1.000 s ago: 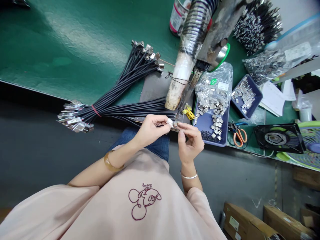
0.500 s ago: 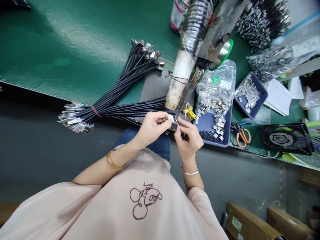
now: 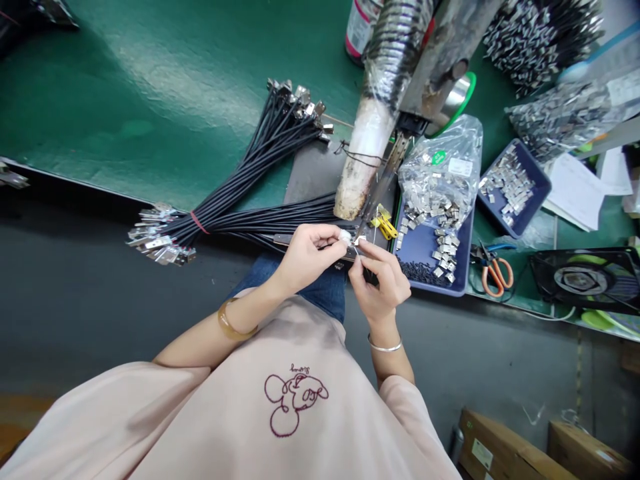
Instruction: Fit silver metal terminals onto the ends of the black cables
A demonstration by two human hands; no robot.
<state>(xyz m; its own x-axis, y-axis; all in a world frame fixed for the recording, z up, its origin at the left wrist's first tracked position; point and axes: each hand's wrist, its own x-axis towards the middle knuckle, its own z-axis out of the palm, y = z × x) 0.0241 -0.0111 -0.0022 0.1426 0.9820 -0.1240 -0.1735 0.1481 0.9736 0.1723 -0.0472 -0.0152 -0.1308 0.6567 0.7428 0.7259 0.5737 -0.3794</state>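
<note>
A small white part [image 3: 345, 236] is held over the near edge of the surface [image 3: 150, 100], pinched in the fingers of the left hand [image 3: 305, 257]. The right hand [image 3: 383, 283] meets it, fingers narrowed onto its other end. Black cables [image 3: 260, 217] lie just behind, and a blue tray [image 3: 417, 248] of metal clips sits further along that edge

A green-topped workbench [image 3: 150, 100] fills the upper view, a pale sheen of light across its left stretch. Below its front edge lies dark grey floor [image 3: 75, 300], with cardboard boxes [image 3: 505, 447] beneath the bench's right end.
</note>
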